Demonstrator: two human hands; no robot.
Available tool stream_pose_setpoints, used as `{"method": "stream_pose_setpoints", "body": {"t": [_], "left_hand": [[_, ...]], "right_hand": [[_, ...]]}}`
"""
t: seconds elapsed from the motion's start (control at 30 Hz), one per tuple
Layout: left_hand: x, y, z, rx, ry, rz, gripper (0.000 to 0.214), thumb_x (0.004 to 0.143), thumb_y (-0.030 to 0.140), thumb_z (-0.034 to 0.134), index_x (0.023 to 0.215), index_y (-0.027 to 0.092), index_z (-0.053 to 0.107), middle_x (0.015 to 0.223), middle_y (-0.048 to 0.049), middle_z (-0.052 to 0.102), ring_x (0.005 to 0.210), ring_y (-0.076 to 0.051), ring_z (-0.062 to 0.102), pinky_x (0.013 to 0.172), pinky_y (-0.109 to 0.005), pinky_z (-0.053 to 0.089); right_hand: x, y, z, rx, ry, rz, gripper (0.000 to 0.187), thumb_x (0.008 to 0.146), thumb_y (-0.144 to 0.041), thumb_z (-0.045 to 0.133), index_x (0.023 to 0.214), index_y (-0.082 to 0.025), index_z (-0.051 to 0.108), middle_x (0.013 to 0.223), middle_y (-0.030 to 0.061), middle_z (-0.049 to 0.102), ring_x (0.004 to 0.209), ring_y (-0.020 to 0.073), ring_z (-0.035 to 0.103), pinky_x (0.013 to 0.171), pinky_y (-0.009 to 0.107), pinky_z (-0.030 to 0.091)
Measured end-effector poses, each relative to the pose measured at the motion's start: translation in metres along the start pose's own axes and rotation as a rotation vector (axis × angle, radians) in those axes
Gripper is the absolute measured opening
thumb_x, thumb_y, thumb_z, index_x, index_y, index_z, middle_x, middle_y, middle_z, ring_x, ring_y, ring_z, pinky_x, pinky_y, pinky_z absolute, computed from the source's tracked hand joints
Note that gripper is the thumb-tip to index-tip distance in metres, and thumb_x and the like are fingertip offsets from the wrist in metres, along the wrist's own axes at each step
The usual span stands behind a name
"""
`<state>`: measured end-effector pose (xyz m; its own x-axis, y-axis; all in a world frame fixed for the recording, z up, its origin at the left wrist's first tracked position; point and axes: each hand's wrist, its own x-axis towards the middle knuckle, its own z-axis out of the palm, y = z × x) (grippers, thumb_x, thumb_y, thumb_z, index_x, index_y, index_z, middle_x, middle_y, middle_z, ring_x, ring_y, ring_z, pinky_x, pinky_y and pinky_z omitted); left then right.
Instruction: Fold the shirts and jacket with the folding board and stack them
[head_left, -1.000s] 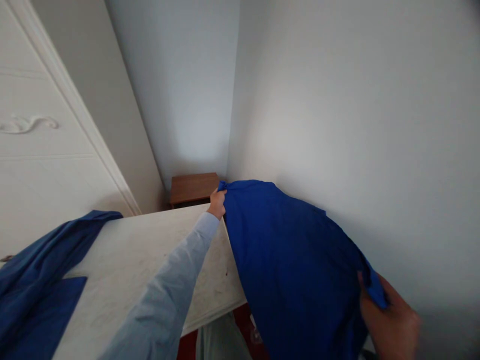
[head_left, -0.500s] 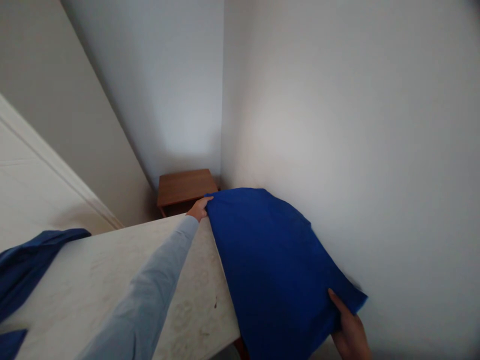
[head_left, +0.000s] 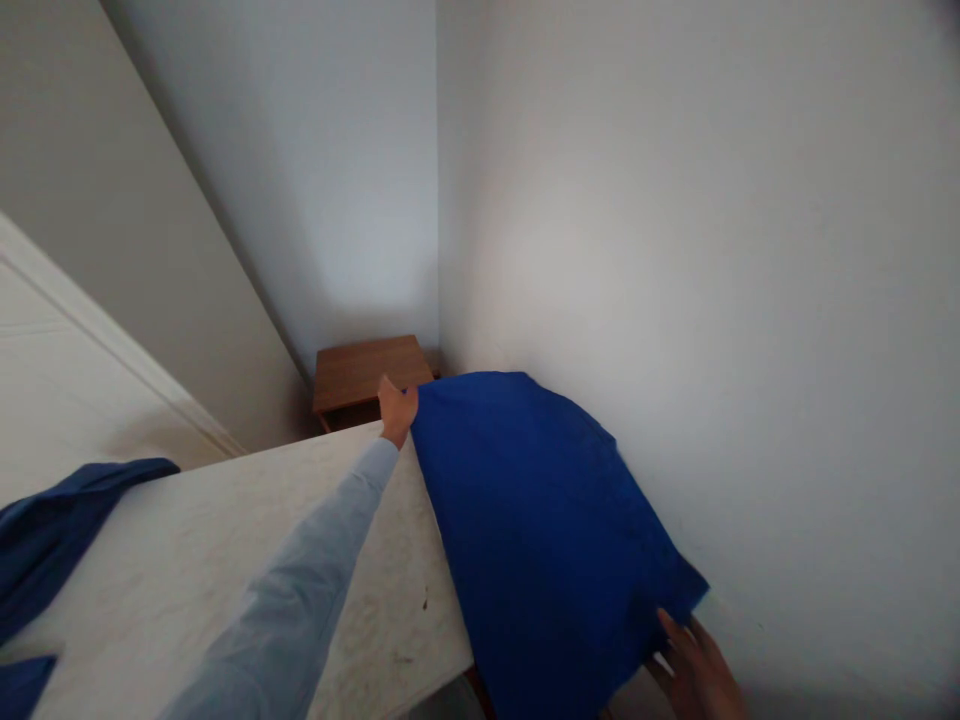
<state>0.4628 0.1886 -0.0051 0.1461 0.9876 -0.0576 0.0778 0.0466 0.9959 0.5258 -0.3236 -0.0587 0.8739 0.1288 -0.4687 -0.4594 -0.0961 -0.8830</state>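
A blue piece of cloth (head_left: 525, 510) lies over the right end of the pale table and hangs past its near edge. At its far left corner, my left hand (head_left: 397, 410) is closed on the cloth edge, the thumb raised. My right hand (head_left: 699, 668) is at the cloth's near right edge. Its fingers are apart, with the fingertips against or just over the fabric. The underside of the cloth and part of the right hand's grip are hidden.
The whitish, stained table (head_left: 300, 500) stretches to the left. More dark blue cloth (head_left: 67, 520) lies at its left side, with another blue piece (head_left: 24, 685) below. A brown wooden stand (head_left: 367, 370) stands in the corner. A grey wall (head_left: 712, 300) rises close on the right.
My left hand has turned, its thumb now pointing up. The right hand's fingers have spread from their hold, and the cloth's right corner has shifted slightly left.
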Motion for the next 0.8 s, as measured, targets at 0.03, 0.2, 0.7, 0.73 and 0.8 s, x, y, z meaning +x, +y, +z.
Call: {"method": "stream_pose_setpoints", "body": {"t": [0.03,0.2,0.7,0.73,0.8], "left_hand": [[-0.015,0.0,-0.002,0.093,-0.035,0.123,0.065,0.082,0.013,0.066,0.145,0.015,0.048,0.156,-0.0159,0.042,0.15,-0.029,0.029,0.123,-0.044,0.027],[-0.118,-0.014,0.001,0.886,-0.524,0.81,0.063,0.097,0.047,0.049,0.148,0.012,0.045,0.161,-0.0191,0.034,0.154,-0.033,0.016,0.124,-0.053,0.018],[-0.185,-0.037,-0.018,1.103,-0.451,0.583,0.075,0.097,0.064,0.037,0.151,0.013,0.047,0.157,-0.0227,0.037,0.149,-0.037,0.03,0.122,-0.059,0.016],[-0.187,-0.041,-0.022,1.084,-0.429,0.593,0.073,0.097,0.063,0.036,0.15,0.013,0.048,0.157,-0.0222,0.037,0.149,-0.036,0.03,0.123,-0.058,0.017],[-0.19,-0.046,-0.028,1.056,-0.402,0.607,0.069,0.099,0.058,0.034,0.148,0.012,0.049,0.156,-0.0211,0.038,0.149,-0.035,0.031,0.123,-0.055,0.019]], "right_hand": [[-0.008,-0.005,-0.003,-0.091,0.133,-0.132,0.129,0.055,-0.068,0.08,0.158,-0.016,0.022,0.156,0.0218,0.032,0.139,0.0411,0.043,0.108,0.059,0.047],[-0.022,-0.064,0.038,-0.591,0.086,-0.865,0.073,0.086,-0.065,0.056,0.141,-0.017,0.052,0.146,0.0162,0.047,0.134,0.0329,0.049,0.115,0.057,0.04],[0.147,-0.114,0.241,-1.572,-0.631,-1.106,0.081,0.1,-0.065,0.02,0.159,-0.011,0.032,0.163,0.0124,0.021,0.154,0.0266,0.018,0.128,0.044,0.016],[0.151,-0.114,0.239,-1.578,-0.631,-1.115,0.081,0.1,-0.065,0.019,0.159,-0.011,0.032,0.163,0.0124,0.021,0.154,0.027,0.019,0.128,0.044,0.016],[0.157,-0.118,0.241,-1.613,-0.625,-1.102,0.081,0.101,-0.065,0.018,0.159,-0.011,0.032,0.163,0.013,0.022,0.153,0.0282,0.02,0.127,0.044,0.016]]}}
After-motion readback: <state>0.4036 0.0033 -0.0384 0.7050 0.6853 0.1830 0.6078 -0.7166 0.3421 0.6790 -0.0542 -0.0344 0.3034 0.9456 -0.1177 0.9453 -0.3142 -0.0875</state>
